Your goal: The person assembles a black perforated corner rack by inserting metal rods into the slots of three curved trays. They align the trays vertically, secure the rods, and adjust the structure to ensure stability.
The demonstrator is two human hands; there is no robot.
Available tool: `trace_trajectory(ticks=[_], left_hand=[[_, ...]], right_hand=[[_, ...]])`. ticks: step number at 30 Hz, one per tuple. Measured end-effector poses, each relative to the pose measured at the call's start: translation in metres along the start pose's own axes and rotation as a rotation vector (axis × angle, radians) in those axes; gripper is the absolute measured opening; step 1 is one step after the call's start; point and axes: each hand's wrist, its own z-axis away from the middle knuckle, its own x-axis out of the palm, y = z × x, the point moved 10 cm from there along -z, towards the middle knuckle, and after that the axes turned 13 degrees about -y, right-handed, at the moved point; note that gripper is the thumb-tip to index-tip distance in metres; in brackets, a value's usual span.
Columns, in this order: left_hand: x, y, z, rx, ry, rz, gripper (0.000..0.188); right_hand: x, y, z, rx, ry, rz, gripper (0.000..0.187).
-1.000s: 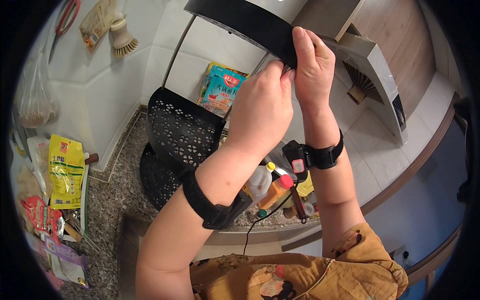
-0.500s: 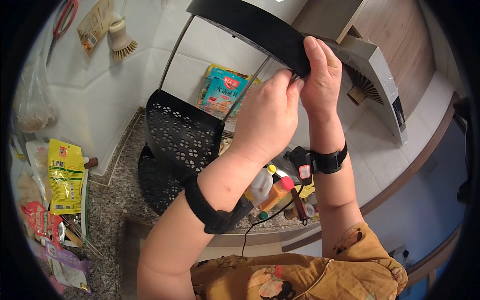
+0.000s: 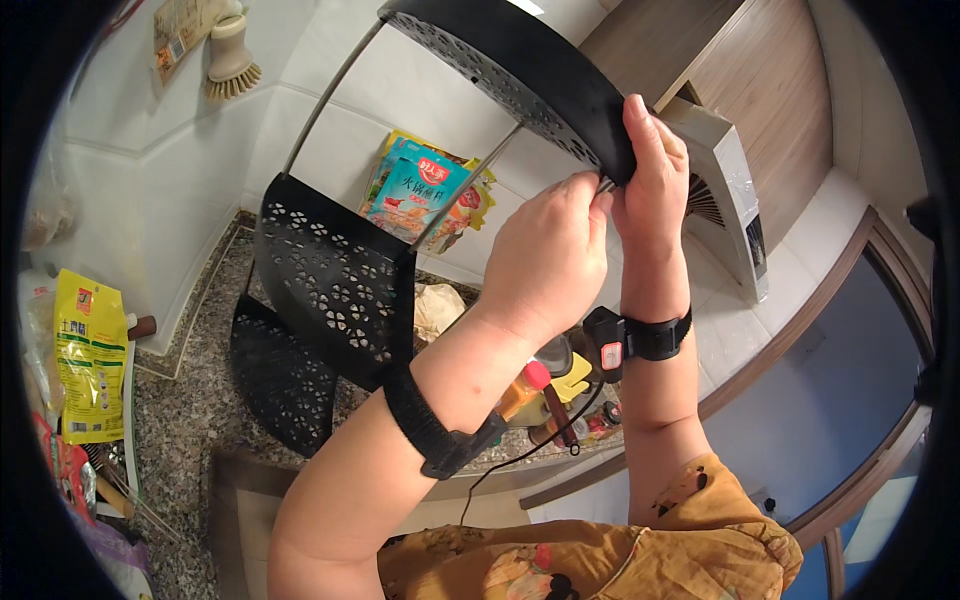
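Note:
A black tiered corner rack (image 3: 335,280) with clover-shaped cutouts stands tilted in view, its tiers joined by thin metal posts. My left hand (image 3: 550,255) is closed around a metal post just under the top tier (image 3: 510,75); the fingertips are partly hidden. At that same corner, my right hand (image 3: 652,185) grips the outer rim of the top tier, palm against its edge. The lowest tier (image 3: 285,375) is by the granite counter (image 3: 180,420); whether it rests there I cannot tell.
Seasoning packets (image 3: 425,190) lean against the tiled wall behind the rack. Bottles, including one with a red cap (image 3: 537,375), stand beyond my left forearm. A yellow packet (image 3: 88,355) lies on the left; a brush (image 3: 230,60) hangs above. A range hood (image 3: 735,190) juts out at right.
The view has shifted, so the wall items and counter sit further left. The top tier tilts slightly, showing more of its underside. Both hands keep their hold on the rack.

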Motion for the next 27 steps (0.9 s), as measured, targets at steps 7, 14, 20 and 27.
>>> trace_trajectory(ticks=[7, 14, 20, 27], left_hand=[[0.012, -0.006, -0.001, -0.010, -0.034, 0.010, 0.020], [0.017, -0.007, -0.002, -0.016, -0.049, 0.044, 0.019], [0.022, -0.012, -0.006, -0.047, -0.128, 0.082, 0.021], [0.021, -0.023, -0.014, -0.118, -0.185, 0.295, 0.027]], right_hand=[[-0.013, 0.010, 0.007, -0.011, 0.010, -0.095, 0.025], [-0.021, 0.010, 0.017, 0.013, 0.133, -0.022, 0.026], [-0.016, 0.005, 0.018, -0.011, 0.138, -0.018, 0.026], [-0.020, 0.011, 0.014, -0.034, 0.083, 0.020, 0.023]])
